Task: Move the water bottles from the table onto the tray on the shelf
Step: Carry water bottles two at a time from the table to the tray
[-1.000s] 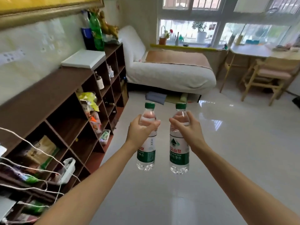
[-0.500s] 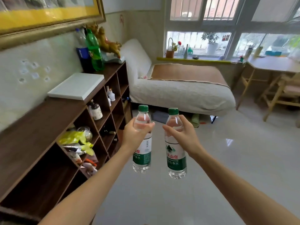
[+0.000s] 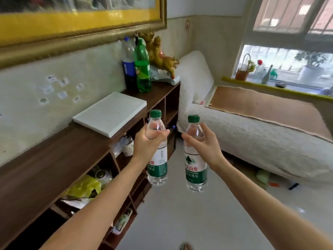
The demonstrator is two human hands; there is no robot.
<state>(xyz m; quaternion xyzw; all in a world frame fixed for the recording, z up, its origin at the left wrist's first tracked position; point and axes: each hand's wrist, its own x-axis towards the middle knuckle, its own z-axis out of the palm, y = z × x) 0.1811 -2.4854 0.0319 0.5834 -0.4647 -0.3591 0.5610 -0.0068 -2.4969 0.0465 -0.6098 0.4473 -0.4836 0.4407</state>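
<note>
A: Clear plastic, green caps, green-and-white labels: two water bottles, both upright, both carried in the air over the pale floor point(image 3: 180, 222). The left water bottle point(image 3: 157, 159) sits in the left hand point(image 3: 146, 144), fingers curled round its shoulder just under the cap. The right water bottle point(image 3: 196, 170) sits in the right hand point(image 3: 203, 143), gripped the same way.

B: Bottles touching?

A: No. A clear gap between them, side by side, the left one slightly higher in the view.

B: Tray?

A: White tray point(image 3: 110, 115), flat, on top of the dark wooden shelf point(image 3: 54, 159), just left of and beyond the left hand. Nothing rests on it. Neither bottle is over it; the left bottle hangs in front of the shelf's open compartments.

B: Other items on the shelf top?

A: Behind the tray, against the wall, a blue-labelled soda bottle point(image 3: 128, 69) and a green soda bottle point(image 3: 142, 67) stand together, a golden figurine point(image 3: 160, 55) beside them. Farther right, a white-covered sofa bed point(image 3: 252, 138) under the window.
</note>
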